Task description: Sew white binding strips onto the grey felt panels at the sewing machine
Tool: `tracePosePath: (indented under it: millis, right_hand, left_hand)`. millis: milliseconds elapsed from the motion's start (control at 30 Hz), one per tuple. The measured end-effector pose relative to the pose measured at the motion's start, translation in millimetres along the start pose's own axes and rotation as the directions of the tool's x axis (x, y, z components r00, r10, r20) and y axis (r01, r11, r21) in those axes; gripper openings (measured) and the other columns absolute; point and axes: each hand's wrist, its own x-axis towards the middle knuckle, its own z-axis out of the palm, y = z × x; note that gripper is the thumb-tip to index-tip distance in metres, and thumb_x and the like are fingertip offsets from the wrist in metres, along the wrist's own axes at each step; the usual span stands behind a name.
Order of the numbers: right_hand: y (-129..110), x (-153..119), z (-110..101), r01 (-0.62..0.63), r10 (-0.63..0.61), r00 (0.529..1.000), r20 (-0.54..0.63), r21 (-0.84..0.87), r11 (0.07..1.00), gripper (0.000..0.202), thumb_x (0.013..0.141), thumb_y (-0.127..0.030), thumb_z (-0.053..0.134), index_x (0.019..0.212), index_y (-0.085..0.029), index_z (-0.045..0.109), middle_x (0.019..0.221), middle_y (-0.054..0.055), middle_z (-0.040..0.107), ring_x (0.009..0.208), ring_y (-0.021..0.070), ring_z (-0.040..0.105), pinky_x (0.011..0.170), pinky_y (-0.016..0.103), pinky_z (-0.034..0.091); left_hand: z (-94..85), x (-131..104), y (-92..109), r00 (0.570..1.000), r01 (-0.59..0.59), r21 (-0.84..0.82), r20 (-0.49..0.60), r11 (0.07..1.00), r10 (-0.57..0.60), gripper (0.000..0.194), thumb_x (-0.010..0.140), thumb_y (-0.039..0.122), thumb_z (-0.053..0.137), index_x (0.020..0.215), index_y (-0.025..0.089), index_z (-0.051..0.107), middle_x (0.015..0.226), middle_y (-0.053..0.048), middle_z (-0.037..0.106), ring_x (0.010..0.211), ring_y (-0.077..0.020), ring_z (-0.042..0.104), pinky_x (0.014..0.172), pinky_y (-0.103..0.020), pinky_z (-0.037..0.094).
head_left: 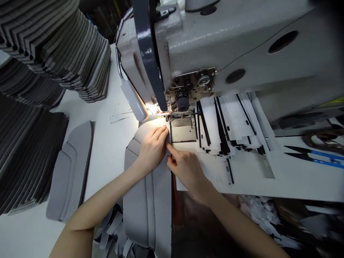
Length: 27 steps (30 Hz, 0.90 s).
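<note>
A long grey padded fabric panel [161, 200] with stitched seams lies under the sewing machine's presser foot area [167, 116] and hangs over the table's front edge. My left hand [153, 145] rests flat on its upper part, fingers stretched toward the needle. At the panel's right edge, my right hand [185, 165] has its index finger and thumb on the fabric, other fingers curled under. The fingers appear to grip that edge; their undersides are hidden. A small lamp [134, 100] lights the stitching spot.
Tall stacks of grey panels [77, 46] stand on the left, with a single finished-looking panel [71, 168] beside them. White strips with black edging [223, 122] lie right of the needle. Blue-handled thread snips [317, 154] are farther right. Fabric scraps [115, 229] hang below the table.
</note>
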Motion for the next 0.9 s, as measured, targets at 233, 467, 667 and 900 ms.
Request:
tracePosePath:
  millis: [233,467,667,900]
  right_hand:
    - [14,-10,-23,-0.001,-0.009,0.983,-0.183,-0.052,0.999,0.025,0.097,-0.021,0.053,0.118,-0.019,0.067,0.086,0.004,0.071,0.072,0.0143,0.063,0.059,0.025,0.037]
    - [53,9,-72,-0.371,0.221,0.889,-0.400,-0.351,0.860,0.015,0.090,-0.024,0.063,0.096,-0.010,0.065,0.098,0.015,0.062,0.082,0.0220,0.060,0.056,0.027,0.035]
    - [61,25,-82,-0.422,0.258,0.875,-0.410,-0.384,0.821,0.028,0.086,-0.025,0.067,0.103,-0.005,0.059,0.101,0.020,0.061,0.068,0.0191,0.061,0.053,0.027,0.035]
    - [56,26,-87,-0.419,0.229,0.867,-0.443,-0.396,0.817,0.019,0.085,-0.017,0.063,0.101,-0.008,0.062,0.098,0.019,0.064,0.072,0.0223,0.065,0.057,0.029,0.036]
  left_hand:
    - [6.2,-6,-1,0.999,0.012,0.017,-0.031,1.000,-0.012,0.036,0.093,0.008,0.039,0.123,0.015,0.058,0.129,-0.014,0.065,0.122,-0.0260,0.059,0.106,-0.047,0.049]
    - [10.2,-5,-4,0.998,-0.010,-0.007,-0.060,1.000,0.010,0.034,0.093,0.008,0.039,0.119,0.014,0.060,0.126,-0.015,0.066,0.118,-0.0264,0.059,0.105,-0.048,0.050]
    - [11.3,-6,-5,0.997,-0.002,-0.030,-0.081,1.000,0.000,0.034,0.093,0.008,0.038,0.117,0.016,0.060,0.125,-0.013,0.066,0.117,-0.0260,0.060,0.104,-0.049,0.050]
    - [11.6,-6,-3,0.995,0.009,-0.072,-0.094,0.997,-0.015,0.033,0.093,0.010,0.038,0.116,0.016,0.062,0.124,-0.013,0.067,0.116,-0.0267,0.060,0.104,-0.051,0.049]
